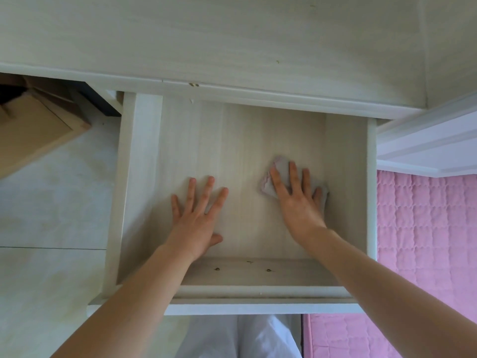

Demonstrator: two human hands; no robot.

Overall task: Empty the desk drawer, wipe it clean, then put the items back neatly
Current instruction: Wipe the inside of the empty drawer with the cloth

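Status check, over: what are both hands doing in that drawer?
Left hand flat on pale wooden drawer floor. Right hand pressing crumpled pinkish-grey cloth, fingers straight. Nothing else visible inside.

Home bedroom: pale wood desk [232, 34] at 12 o'clock, pink quilted bedspread [426, 241] at 3 o'clock, cardboard boxes [33, 125] on floor at 10 o'clock.
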